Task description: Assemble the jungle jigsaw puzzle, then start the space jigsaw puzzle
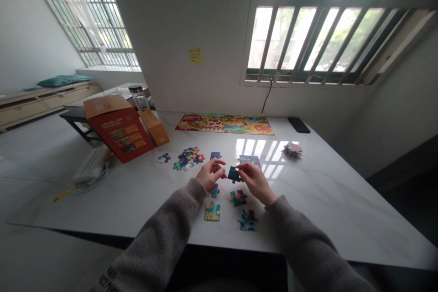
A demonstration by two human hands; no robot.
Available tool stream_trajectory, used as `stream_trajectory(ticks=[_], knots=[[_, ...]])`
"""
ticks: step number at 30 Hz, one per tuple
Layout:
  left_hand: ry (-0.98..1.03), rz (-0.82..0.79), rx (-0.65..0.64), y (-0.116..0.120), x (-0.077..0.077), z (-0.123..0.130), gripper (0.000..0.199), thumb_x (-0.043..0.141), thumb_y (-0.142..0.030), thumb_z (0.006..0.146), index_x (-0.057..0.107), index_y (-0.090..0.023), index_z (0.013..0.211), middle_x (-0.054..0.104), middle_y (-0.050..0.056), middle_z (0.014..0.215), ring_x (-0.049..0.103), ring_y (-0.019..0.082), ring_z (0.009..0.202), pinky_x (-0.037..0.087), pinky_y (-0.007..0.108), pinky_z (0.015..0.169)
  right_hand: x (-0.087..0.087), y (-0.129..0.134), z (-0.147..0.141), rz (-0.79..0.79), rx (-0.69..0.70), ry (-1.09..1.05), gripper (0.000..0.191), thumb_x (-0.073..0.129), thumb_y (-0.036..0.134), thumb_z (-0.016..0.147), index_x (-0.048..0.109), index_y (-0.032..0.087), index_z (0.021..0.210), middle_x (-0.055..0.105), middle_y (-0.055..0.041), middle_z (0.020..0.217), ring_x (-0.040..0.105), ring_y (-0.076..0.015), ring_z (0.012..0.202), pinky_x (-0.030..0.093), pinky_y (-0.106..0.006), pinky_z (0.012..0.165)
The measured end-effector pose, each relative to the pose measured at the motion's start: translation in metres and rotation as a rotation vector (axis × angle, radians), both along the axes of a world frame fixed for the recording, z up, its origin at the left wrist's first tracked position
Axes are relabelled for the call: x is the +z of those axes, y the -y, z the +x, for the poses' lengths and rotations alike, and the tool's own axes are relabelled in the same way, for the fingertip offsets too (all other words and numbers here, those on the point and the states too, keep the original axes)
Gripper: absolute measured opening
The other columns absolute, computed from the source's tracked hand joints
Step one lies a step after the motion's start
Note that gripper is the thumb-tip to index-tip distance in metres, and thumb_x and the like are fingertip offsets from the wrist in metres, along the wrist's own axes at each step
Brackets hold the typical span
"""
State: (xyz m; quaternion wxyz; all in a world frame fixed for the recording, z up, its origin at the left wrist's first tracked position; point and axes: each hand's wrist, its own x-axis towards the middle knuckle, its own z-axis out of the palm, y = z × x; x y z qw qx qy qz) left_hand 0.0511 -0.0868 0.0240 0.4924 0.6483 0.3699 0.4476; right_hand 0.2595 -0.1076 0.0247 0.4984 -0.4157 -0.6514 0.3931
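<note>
I worry that the dark jigsaw piece [233, 174] at frame centre may slip, since the right hand [255, 180] pinches only its edge and the left hand [210, 174], fingers parted, holds nothing.

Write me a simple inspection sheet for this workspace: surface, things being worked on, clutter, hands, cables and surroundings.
Surface: pale, veined, glossy tabletop, reflecting window light.
Job's things: dark puzzle piece in hand; loose pieces nearer the person; piece pile to the left; stacked pieces to the right.
Clutter: red box, smaller orange box, colourful picture strip, black phone-like slab.
Hands: right hand pinches the dark piece; left hand is beside it, thumb and forefinger parted, contact unclear.
Cables: pale cable, looped at left; black cord hanging below the window.
Surroundings: wall with yellow note; barred windows.
</note>
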Motion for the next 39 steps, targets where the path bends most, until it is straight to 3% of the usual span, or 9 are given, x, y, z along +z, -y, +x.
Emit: stream_trajectory(ticks=[4, 13, 19, 23, 27, 39], knots=[[-0.05, 0.011, -0.059, 0.0, 0.0, -0.001, 0.04, 0.07, -0.037, 0.084, 0.061, -0.014, 0.116, 0.067, 0.001, 0.071, 0.065, 0.015, 0.067, 0.049, 0.027, 0.067, 0.002, 0.001, 0.0, -0.043, 0.047, -0.021, 0.028, 0.062, 0.044, 0.091, 0.068, 0.019, 0.101, 0.063, 0.0, 0.072, 0.059, -0.0136, 0.06, 0.05, -0.028, 0.056], [0.037, -0.023, -0.076, 0.001, 0.003, 0.0, 0.042, 0.069, -0.048, 0.085, 0.066, -0.011, 0.104, 0.068, 0.004, 0.07, 0.064, 0.016, 0.066, 0.05, 0.029, 0.066, 0.008, 0.005, 0.001, -0.126, 0.074, -0.167, 0.033, 0.068, 0.048, 0.087, 0.066, 0.019, 0.101, 0.067, -0.0001, 0.068, 0.066, -0.0169, 0.062, 0.055, -0.034, 0.064], [0.062, 0.008, -0.066, -0.002, -0.005, -0.001, 0.045, 0.072, -0.044, 0.084, 0.062, -0.013, 0.115, 0.067, 0.003, 0.075, 0.067, 0.017, 0.072, 0.052, 0.029, 0.069, 0.012, 0.011, -0.005, -0.216, 0.092, -0.29, 0.06, 0.072, 0.048, 0.084, 0.049, 0.024, 0.134, 0.067, 0.0025, 0.076, 0.073, -0.021, 0.069, 0.061, -0.042, 0.073], [0.076, 0.056, 0.005, -0.005, -0.007, -0.003, 0.038, 0.071, -0.042, 0.085, 0.064, -0.013, 0.109, 0.065, 0.002, 0.073, 0.065, 0.015, 0.07, 0.052, 0.028, 0.07, 0.012, 0.012, -0.006, -0.156, 0.166, -0.21, 0.048, 0.06, 0.049, 0.093, 0.054, 0.02, 0.13, 0.071, -0.0034, 0.082, 0.074, -0.0215, 0.074, 0.059, -0.04, 0.074], [0.073, 0.06, 0.037, -0.006, -0.004, -0.004, 0.038, 0.071, -0.042, 0.085, 0.067, -0.013, 0.109, 0.064, 0.002, 0.072, 0.064, 0.014, 0.068, 0.051, 0.027, 0.068, 0.01, 0.008, -0.001, -0.091, 0.133, -0.211, 0.039, 0.059, 0.045, 0.094, 0.059, 0.021, 0.124, 0.068, -0.0019, 0.082, 0.072, -0.0187, 0.072, 0.056, -0.034, 0.066], [0.071, 0.053, 0.039, -0.005, -0.003, -0.004, 0.041, 0.072, -0.046, 0.083, 0.071, -0.014, 0.11, 0.063, 0.002, 0.072, 0.061, 0.014, 0.067, 0.05, 0.027, 0.066, 0.015, 0.01, 0.003, -0.052, 0.1, -0.151, 0.034, 0.056, 0.041, 0.095, 0.06, 0.022, 0.123, 0.07, -0.0019, 0.084, 0.066, -0.015, 0.067, 0.054, -0.033, 0.066]])
